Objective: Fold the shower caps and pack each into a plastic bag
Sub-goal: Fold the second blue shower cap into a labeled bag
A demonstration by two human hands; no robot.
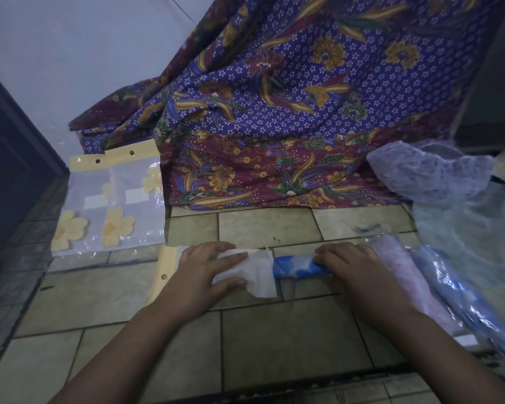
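On the tiled floor lies a folded blue-and-white shower cap [295,266], rolled into a narrow strip. My right hand [347,266] grips its right end. My left hand [207,272] presses flat on a clear plastic bag [260,275] with a cream header strip [165,272], and the cap's left end is at the bag's mouth. A white label shows under my left fingers.
Two empty bags with yellow flower prints [111,208] lie at the left. A purple batik cloth [289,112] drapes over something behind. A heap of loose shower caps [429,173] and folded ones in plastic [438,290] sit at the right. A dark door [9,170] is at far left.
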